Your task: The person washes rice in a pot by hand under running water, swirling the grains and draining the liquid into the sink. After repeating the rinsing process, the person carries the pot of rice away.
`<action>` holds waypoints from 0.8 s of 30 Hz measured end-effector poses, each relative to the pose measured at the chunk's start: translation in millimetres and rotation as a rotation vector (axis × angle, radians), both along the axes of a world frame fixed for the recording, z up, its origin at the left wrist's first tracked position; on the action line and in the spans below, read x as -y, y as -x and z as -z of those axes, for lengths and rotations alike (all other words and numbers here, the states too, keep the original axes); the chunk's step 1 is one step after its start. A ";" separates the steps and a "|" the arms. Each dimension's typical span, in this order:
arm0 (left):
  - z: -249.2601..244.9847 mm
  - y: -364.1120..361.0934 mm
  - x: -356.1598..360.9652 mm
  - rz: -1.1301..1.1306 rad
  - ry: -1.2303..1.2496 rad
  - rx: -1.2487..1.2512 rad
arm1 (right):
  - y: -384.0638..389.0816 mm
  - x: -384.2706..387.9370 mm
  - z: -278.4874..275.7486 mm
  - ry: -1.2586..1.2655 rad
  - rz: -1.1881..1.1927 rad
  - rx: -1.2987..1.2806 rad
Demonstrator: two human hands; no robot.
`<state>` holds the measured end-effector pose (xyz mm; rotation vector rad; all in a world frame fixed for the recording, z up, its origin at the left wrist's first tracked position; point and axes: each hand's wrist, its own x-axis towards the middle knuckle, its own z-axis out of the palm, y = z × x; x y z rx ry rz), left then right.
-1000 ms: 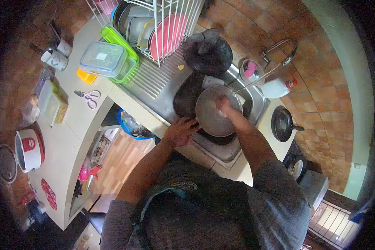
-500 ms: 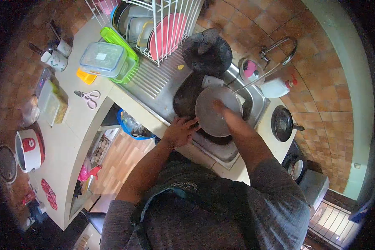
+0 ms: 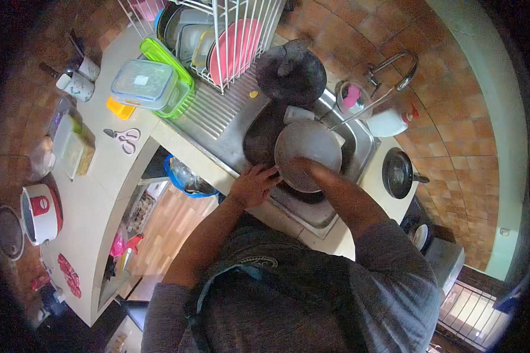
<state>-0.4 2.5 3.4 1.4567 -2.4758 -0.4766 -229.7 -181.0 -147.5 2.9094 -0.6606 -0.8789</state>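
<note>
A round grey metal pan (image 3: 313,141) sits tilted over the sink basin (image 3: 368,144), its inside facing up. At its near left rim, my left hand (image 3: 254,186) grips the edge with its fingertips. Inside the pan, low on its surface, my right hand (image 3: 312,175) presses down with its fingers together; what they hold, if anything, is hidden. A dark, blackened wok or lid (image 3: 291,73) rests at the back of the sink. Behind the pan's far edge lies a pale container (image 3: 298,114) in the basin.
A faucet (image 3: 407,79), a bowl with a pink sponge (image 3: 352,96) and a white bottle (image 3: 388,124) stand behind the sink. A frying pan (image 3: 398,173) lies right. Left are a dish rack (image 3: 219,44), stacked plastic containers (image 3: 144,82), scissors (image 3: 123,139) and a rice cooker (image 3: 41,213).
My right hand has slid across the inside of the pan toward my body. My left hand stays at the rim, and the pan has hardly moved.
</note>
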 end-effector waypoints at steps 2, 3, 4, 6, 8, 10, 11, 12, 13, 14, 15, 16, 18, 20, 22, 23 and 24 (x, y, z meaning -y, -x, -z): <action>2.9 -0.4 0.0 0.002 0.002 -0.035 | 20.7 -2.7 -2.4 -0.014 -0.004 0.022; 3.7 -0.6 0.7 0.011 0.041 -0.038 | 24.3 -6.5 -0.7 -0.021 -0.006 0.033; 4.5 -0.7 1.3 0.021 0.080 -0.041 | 19.5 -3.0 3.1 -0.027 -0.007 0.044; -0.3 0.2 1.0 0.012 0.041 -0.020 | 54.9 -14.2 -1.1 -0.041 -0.011 0.065; -2.9 0.8 1.2 0.004 0.003 0.003 | 53.4 -9.6 5.4 -0.055 -0.014 0.086; -0.3 1.0 1.6 0.007 0.020 0.006 | 80.4 -12.2 3.8 -0.068 -0.017 0.108; 0.8 1.0 1.8 0.006 0.020 0.006 | 82.3 -2.4 4.6 -0.074 -0.020 0.120; 1.7 0.8 1.6 0.000 0.038 -0.012 | 74.3 5.0 8.9 -0.081 -0.022 0.131; 2.7 0.6 1.2 -0.006 0.055 -0.030 | 73.1 13.5 9.8 -0.089 -0.024 0.142; 0.7 0.5 0.9 -0.006 0.054 -0.031 | 73.8 17.4 10.8 -0.097 -0.026 0.152; -1.3 0.5 0.6 -0.008 0.040 -0.022 | 81.7 12.8 10.0 -0.104 -0.028 0.162; -3.1 0.7 0.6 -0.011 0.026 -0.014 | 74.2 21.9 14.1 -0.112 -0.030 0.172; -0.9 -0.5 0.9 -0.004 0.035 -0.021 | 72.9 29.3 18.9 -0.127 -0.033 0.192; 0.5 -1.0 0.7 0.004 0.045 -0.027 | 74.5 35.7 21.0 -0.141 -0.035 0.214; 1.4 -0.5 0.7 -0.004 0.064 -0.050 | 77.7 38.0 21.9 -0.153 -0.037 0.236; 0.1 -0.6 0.9 -0.003 0.065 -0.050 | 80.1 41.6 22.2 -0.158 -0.037 0.248; -1.2 -0.9 0.7 -0.004 0.069 -0.054 | 83.3 43.0 22.5 -0.163 -0.038 0.259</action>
